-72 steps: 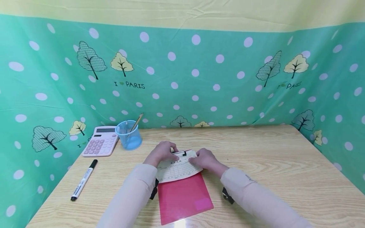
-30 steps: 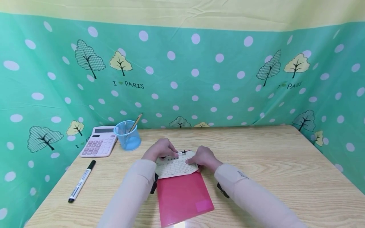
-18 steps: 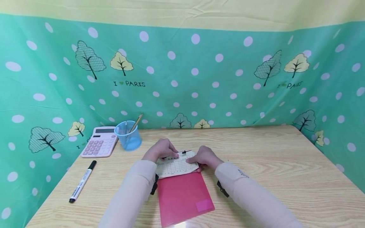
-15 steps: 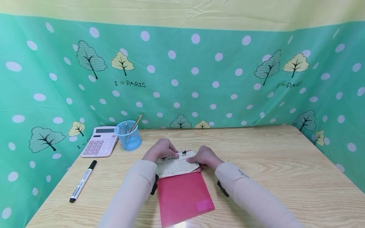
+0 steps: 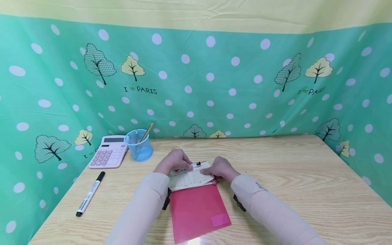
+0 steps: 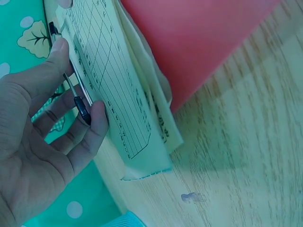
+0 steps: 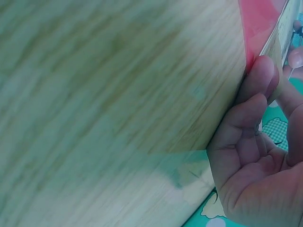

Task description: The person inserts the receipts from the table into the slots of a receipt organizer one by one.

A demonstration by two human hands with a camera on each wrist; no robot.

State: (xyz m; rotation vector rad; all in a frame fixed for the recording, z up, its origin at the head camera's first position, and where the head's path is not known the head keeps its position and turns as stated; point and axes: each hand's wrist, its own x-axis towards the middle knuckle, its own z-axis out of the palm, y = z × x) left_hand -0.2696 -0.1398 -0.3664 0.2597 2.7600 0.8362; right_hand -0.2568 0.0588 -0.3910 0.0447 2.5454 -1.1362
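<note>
A red clip folder (image 5: 197, 211) lies on the table, with several cream printed forms (image 5: 190, 179) over its upper part. At its top edge sits a metal clip (image 6: 83, 110) with black ends. My left hand (image 5: 174, 161) holds this clip, thumb on one side and fingertips curled against the other. The forms' lower edges fan slightly apart in the left wrist view. My right hand (image 5: 222, 168) pinches the right side of the forms, its thumb on top and other fingers (image 7: 258, 78) underneath. The forms hide the folder's upper part.
To the left lie a black-capped marker (image 5: 90, 194) and a pink calculator (image 5: 105, 153). Beside the calculator stands a blue mesh pen cup (image 5: 139, 148) with pencils. A green dotted curtain (image 5: 196, 78) closes off the table's back and sides.
Since the earliest frame the forms have shifted slightly toward the clip, and my right hand has curled its fingers under their edge. In the last half second both hands stay almost still.
</note>
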